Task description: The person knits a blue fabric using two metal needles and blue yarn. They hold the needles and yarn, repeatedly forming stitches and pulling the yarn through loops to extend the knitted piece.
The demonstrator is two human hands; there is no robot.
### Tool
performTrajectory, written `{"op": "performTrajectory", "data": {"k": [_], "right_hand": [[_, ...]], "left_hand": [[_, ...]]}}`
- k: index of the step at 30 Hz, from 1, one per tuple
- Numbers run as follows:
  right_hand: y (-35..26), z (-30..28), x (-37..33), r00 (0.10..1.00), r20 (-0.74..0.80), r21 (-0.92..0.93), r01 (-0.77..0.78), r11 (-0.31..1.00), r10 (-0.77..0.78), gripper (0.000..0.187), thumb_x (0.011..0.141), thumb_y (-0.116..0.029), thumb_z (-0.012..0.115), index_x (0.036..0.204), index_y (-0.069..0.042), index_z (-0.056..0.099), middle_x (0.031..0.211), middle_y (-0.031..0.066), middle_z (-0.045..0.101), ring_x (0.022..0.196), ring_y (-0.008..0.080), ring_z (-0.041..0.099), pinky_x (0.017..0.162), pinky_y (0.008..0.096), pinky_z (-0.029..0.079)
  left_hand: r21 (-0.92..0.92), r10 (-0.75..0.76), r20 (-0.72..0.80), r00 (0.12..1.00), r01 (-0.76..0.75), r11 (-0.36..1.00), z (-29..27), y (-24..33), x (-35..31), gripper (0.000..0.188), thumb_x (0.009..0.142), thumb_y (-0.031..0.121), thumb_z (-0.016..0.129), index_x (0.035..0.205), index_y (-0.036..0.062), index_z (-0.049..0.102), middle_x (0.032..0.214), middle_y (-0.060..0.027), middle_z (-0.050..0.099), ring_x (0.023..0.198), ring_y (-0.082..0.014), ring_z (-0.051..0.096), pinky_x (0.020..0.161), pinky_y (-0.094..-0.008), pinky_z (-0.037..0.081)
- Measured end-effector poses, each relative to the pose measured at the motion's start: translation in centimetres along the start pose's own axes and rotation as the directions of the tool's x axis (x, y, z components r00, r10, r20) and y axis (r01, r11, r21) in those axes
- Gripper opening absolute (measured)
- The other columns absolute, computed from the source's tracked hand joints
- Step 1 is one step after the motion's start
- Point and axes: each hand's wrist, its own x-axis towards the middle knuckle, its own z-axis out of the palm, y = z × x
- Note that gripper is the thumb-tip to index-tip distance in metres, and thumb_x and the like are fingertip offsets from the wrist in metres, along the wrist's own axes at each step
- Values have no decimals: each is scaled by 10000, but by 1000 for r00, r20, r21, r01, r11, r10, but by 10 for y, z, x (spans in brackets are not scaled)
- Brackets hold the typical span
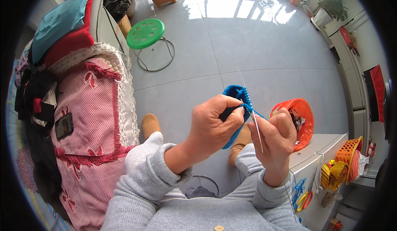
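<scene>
Watching from my distant place through the head camera, I see two bare hands working on one piece of blue knitting [236,91]. It is in front of the body, above the grey tile floor [186,103], and it hangs down behind the left hand [215,117]. In this hand the thumb and the forefinger are together, clamped on the edge of the knitting; the other fingers are curled. The right hand [275,138] is clamped around the lower needle [258,132], of which the end comes out below the fingers. The upper needle [240,72] carries a row of blue stitches and points away from the body. A blue yarn [258,114] goes from the knitting to the right hand.

Near the right hand I see an orange bin [307,129], standing on the floor. Beside it, on a white cabinet top [316,152], there are scissors [305,201] with yellow and orange handles, and an orange basket [346,154]. At the left, a dark phone [64,126] lies on a pink cover [89,103].
</scene>
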Motion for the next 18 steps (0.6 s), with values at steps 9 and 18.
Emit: {"op": "performTrajectory", "data": {"k": [9,18], "right_hand": [[1,-7,-1,999,-18,165,-39,985,42,242,641,66,754,866,6,684,632,13,464,548,133,388,465,268,279],[5,-23,0,921,181,519,-388,762,345,161,679,77,684,836,39,687,652,29,483,573,109,401,495,253,280]], "left_hand": [[-19,79,11,997,-78,997,-1,3,0,144,809,-50,652,940,11,653,777,15,612,664,-15,522,548,-172,432],[-166,-21,261,965,66,984,-16,4,6,124,820,-91,616,913,-16,651,798,-2,596,691,-28,512,591,-171,417]]}}
